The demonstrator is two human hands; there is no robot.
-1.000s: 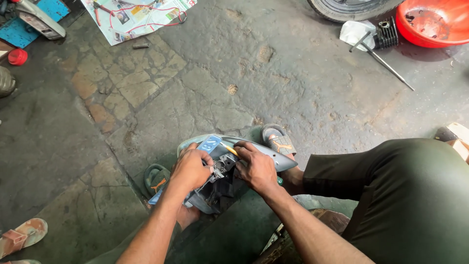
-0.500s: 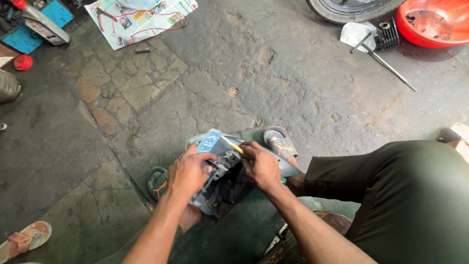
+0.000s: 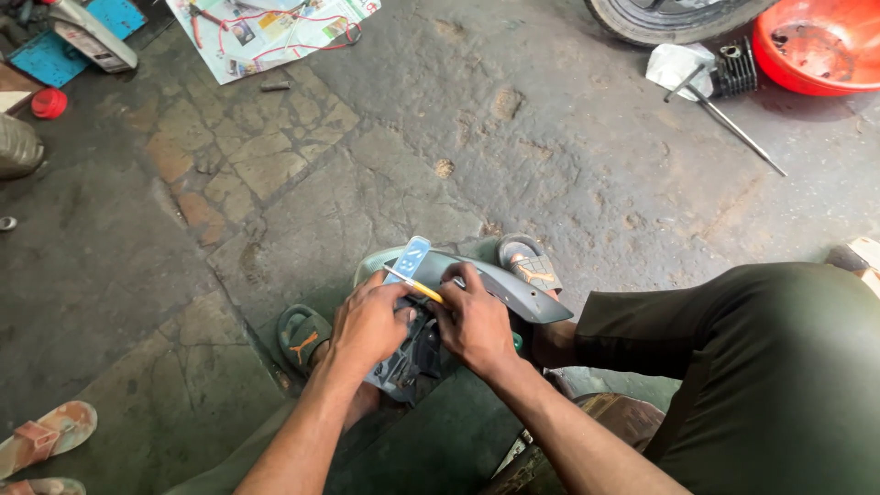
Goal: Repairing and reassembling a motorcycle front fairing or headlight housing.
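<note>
A grey plastic vehicle panel [image 3: 513,291] with a dark mechanism fixed to it rests between my feet on the floor. My left hand [image 3: 368,325] grips the left side of the mechanism, by a small light-blue tag [image 3: 410,258]. My right hand [image 3: 477,325] is closed on a thin yellow-shafted tool [image 3: 417,287] whose tip points left across the panel. The handle of the tool is hidden under my fingers. Both hands sit close together, almost touching.
My sandalled feet [image 3: 529,263] flank the panel. Far right stand an orange basin [image 3: 816,50], a metal rod [image 3: 733,128] and a small finned engine part [image 3: 733,69]; a tyre [image 3: 660,18] is at the top. A newspaper with pliers and red wire [image 3: 275,27] lies top left.
The view shifted slightly and my hands stayed on the panel. My right hand has crept a little left along the mechanism with the yellow tool.
</note>
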